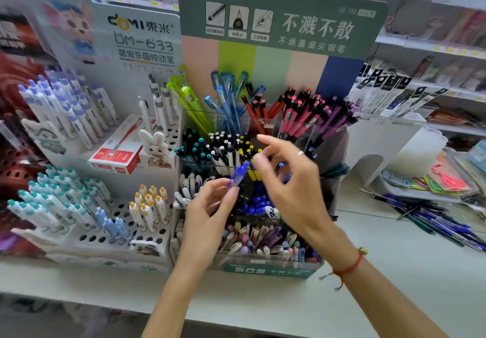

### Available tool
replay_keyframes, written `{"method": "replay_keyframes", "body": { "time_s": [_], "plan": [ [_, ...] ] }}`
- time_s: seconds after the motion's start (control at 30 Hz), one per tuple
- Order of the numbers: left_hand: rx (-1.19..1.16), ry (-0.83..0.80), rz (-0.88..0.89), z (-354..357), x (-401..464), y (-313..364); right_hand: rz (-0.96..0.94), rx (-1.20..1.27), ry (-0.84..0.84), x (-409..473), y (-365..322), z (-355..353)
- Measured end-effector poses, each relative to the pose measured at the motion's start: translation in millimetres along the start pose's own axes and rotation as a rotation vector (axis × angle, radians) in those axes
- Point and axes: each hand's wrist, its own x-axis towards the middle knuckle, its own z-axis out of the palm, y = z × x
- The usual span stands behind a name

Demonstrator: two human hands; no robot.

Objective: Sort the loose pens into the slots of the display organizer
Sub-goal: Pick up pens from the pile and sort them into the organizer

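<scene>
Display organizer [263, 269]: clear tiered stand on a pale surface [394, 272], green header card behind it. Back slots hold yellow-green, light blue, red, pink and purple pens, standing tilted. Middle slots hold teal-capped, black-and-white and yellow-capped pens. Lower slots hold white pens at left and dark blue pens at centre; the front slot holds mixed pastel pens.

Left hand [207, 214]: raised in front of the organizer's middle rows. Its fingers [231, 193] pinch a blue pen [239, 173] near the lower end; the pen points up and to the right, its top end reaching towards the yellow-capped pens.

Right hand [286, 177]: just beside the blue pen's upper end, over the centre of the organizer. Its fingers are spread and loosely bent, holding nothing; whether the thumb touches the pen cannot be told through motion blur. A ring sits on one finger, a red cord bracelet [347, 268] on the wrist.

Loose pens [431, 219]: a scattered pile, mostly blue and dark, lying on the surface well to the right of the organizer.

White pen rack [105, 235]: left of the organizer, peg holes partly filled with teal, purple, orange and blue-capped pens; a red box [115, 156] rests on it.
</scene>
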Motion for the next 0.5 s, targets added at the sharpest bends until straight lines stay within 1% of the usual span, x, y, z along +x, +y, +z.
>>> {"method": "replay_keyframes", "body": {
  "time_s": [0.03, 0.07, 0.1, 0.13, 0.17, 0.2, 0.27, 0.33, 0.4, 0.5],
  "plan": [
    [0.035, -0.039, 0.035, 3, 0, -1, 0.078, 0.063, -0.077, -10, -3, 5],
    [0.068, -0.072, 0.063, 6, 1, -3, 0.129, 0.094, -0.119, -16, -3, 9],
    [0.089, -0.099, 0.081, 7, 2, -5, 0.152, 0.112, -0.119, -19, 0, 9],
    [0.119, -0.116, 0.095, 8, 3, -7, 0.169, 0.138, -0.088, -21, 3, 7],
    [0.197, -0.108, 0.121, 7, 4, -12, 0.185, 0.170, -0.029, -21, 6, 3],
    [0.336, -0.076, 0.166, 5, 7, -19, 0.191, 0.191, 0.052, -22, 10, -3],
    [0.662, -0.017, 0.248, -3, 11, -33, 0.170, 0.150, 0.197, -22, 18, -15],
    [0.833, -0.007, 0.247, -8, 14, -46, 0.141, 0.051, 0.240, -20, 26, -22],
    [0.892, 0.013, 0.247, -9, 14, -54, 0.121, -0.037, 0.177, -18, 35, -19],
    [0.910, 0.061, 0.274, -8, 15, -55, 0.110, -0.176, 0.008, -20, 52, 1]
  ]
}}
